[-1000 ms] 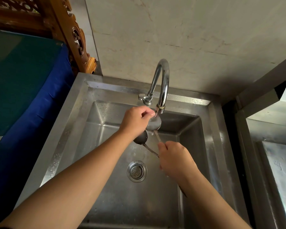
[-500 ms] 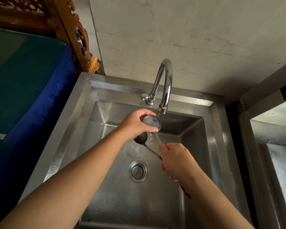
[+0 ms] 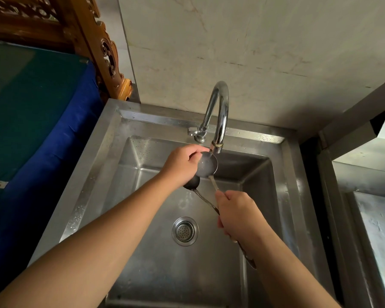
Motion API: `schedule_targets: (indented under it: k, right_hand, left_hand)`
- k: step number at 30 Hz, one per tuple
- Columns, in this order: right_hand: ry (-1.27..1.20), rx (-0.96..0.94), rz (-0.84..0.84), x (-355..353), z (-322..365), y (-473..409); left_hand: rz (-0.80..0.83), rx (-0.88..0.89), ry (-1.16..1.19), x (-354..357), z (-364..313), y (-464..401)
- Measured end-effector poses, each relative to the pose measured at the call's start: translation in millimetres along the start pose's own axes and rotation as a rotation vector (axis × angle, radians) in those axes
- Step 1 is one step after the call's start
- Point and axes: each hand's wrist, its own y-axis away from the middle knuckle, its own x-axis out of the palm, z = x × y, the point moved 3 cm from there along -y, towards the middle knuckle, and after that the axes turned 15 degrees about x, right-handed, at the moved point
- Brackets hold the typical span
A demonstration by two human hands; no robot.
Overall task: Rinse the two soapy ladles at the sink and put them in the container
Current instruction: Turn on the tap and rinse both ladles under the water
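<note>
The right hand (image 3: 238, 215) is closed around both ladle handles. The upper ladle (image 3: 207, 164) runs up and away from it to the tap (image 3: 218, 121), where the left hand (image 3: 182, 164) pinches its bowl. The second ladle (image 3: 192, 182) hangs just below that hand.

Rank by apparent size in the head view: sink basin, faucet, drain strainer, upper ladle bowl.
1. Sink basin, by far the largest.
2. Faucet.
3 and 4. Drain strainer and upper ladle bowl look alike; the bowl sits nearer the camera, so I leave them unranked.
</note>
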Motion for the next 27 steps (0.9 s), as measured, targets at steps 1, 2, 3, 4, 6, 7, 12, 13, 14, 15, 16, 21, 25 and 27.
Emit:
schedule_targets:
  k: [1, 2, 3, 4, 6, 7, 12, 13, 14, 15, 16, 21, 25, 27]
  right_hand:
    - [-0.024, 0.019, 0.021, 0.7, -1.2, -0.2]
    - [-0.042, 0.036, 0.043, 1.4, -2.2, 0.3]
    - [-0.056, 0.052, 0.065, 2.7, -2.6, 1.1]
    - [-0.067, 0.065, 0.086, 4.0, -2.9, 2.1]
    - [-0.082, 0.078, 0.106, 6.0, -2.6, 4.6]
    - [-0.086, 0.080, 0.109, 6.3, -2.3, 5.5]
    - [-0.102, 0.079, 0.131, 8.7, -1.4, 9.8]
    - [-0.111, 0.078, 0.129, 8.9, -1.6, 10.8]
    - [-0.118, 0.077, 0.126, 9.1, -1.8, 11.8]
    - [-0.121, 0.075, 0.120, 9.1, -1.5, 12.8]
    - [-0.120, 0.071, 0.113, 9.0, -0.8, 13.5]
    - [-0.128, 0.052, 0.080, 6.1, 3.2, 15.6]
    - [-0.199, 0.083, 0.094, 2.8, 2.1, 16.9]
    - [-0.239, 0.098, 0.113, 2.7, 1.8, 17.4]
  left_hand:
    - [0.036, -0.046, 0.064, -0.4, 2.7, 3.6]
    - [0.071, -0.078, 0.124, -0.5, 4.0, 7.6]
    - [0.103, -0.099, 0.174, -1.1, 4.5, 11.0]
    - [0.126, -0.112, 0.219, -1.6, 4.5, 13.7]
    - [0.139, -0.129, 0.298, -2.8, 4.1, 17.3]
    - [0.137, -0.142, 0.319, -2.7, 3.7, 18.5]
    - [0.116, -0.140, 0.252, -0.7, 2.7, 15.9]
    - [0.113, -0.128, 0.227, -0.1, 1.6, 14.1]
    - [0.103, -0.118, 0.200, 0.8, 0.3, 12.0]
    - [0.085, -0.111, 0.165, 1.5, -0.8, 9.5]
    - [0.058, -0.108, 0.121, 2.5, -2.4, 6.8]
    - [-0.067, 0.050, -0.079, 4.5, -11.1, -4.3]
    - [-0.006, -0.011, 0.015, 1.6, -3.0, -4.9]
    - [0.039, -0.095, 0.146, 0.3, 1.0, 0.4]
